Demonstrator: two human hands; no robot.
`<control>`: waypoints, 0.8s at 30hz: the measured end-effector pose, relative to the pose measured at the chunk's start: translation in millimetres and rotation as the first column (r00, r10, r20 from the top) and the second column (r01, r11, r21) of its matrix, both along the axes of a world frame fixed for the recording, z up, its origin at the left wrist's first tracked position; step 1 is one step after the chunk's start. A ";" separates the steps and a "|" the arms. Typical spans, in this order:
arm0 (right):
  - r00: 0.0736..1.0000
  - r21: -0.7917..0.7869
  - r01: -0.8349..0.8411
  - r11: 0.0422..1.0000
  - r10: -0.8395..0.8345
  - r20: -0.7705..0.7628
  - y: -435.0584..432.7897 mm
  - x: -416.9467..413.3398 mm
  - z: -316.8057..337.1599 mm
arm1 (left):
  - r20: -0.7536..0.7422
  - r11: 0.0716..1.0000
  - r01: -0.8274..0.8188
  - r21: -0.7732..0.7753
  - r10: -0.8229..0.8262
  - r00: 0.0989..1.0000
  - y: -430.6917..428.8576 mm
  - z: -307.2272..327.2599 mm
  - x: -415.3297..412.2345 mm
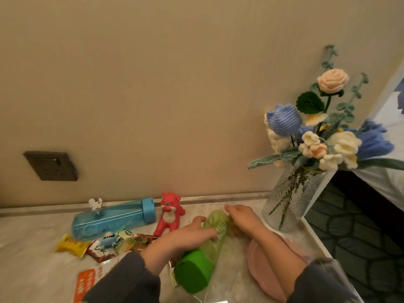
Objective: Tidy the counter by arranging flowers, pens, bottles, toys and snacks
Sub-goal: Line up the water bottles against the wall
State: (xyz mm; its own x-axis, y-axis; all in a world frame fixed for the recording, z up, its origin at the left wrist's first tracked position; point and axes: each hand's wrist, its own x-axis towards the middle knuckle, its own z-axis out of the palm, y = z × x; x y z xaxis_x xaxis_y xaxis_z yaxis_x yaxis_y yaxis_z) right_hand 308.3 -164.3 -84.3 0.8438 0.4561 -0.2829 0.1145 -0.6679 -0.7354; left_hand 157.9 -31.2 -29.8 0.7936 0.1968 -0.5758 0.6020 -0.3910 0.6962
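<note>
A green bottle (205,252) with a green cap lies on its side on the marble counter (32,265), cap end toward me. My left hand (188,235) rests over its middle, fingers curled on it. My right hand (244,217) touches its far end from the right. A blue bottle (113,217) lies on its side near the wall, with a red bear toy (169,213) next to its cap. Snack packets (96,246) lie in front of the blue bottle. Crocheted flowers (317,132) stand in a ribbed glass vase (288,202) at the right.
A pink plate (262,272) lies under my right forearm. An orange packet (87,281) sits at the near edge. A small white figure (95,203) stands by the wall below a dark wall socket (51,166). The counter ends right of the vase.
</note>
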 end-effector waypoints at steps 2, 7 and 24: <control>0.997 0.091 -0.036 0.995 0.030 0.073 -3.7 -8.4 5.5 | 0.036 0.996 -0.075 -0.057 0.077 0.996 2.2 6.9 -7.4; 0.834 -0.121 -0.376 0.919 0.393 0.388 1.9 -50.3 45.9 | 0.140 0.959 -0.180 -0.217 0.213 0.967 7.2 22.5 -34.6; 0.607 -0.179 -0.664 0.726 0.663 0.437 108.2 -174.4 82.4 | 0.158 0.734 -0.468 -0.492 0.604 0.781 109.0 78.9 -191.5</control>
State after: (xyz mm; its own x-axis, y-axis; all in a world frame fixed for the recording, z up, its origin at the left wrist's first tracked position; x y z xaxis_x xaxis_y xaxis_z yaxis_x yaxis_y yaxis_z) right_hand 133.9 -56.2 -1.9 0.3331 0.9421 0.0374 0.8336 -0.2758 -0.4785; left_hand -33.6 77.7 49.1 0.7656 0.4453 -0.4643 0.3658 0.2924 0.8836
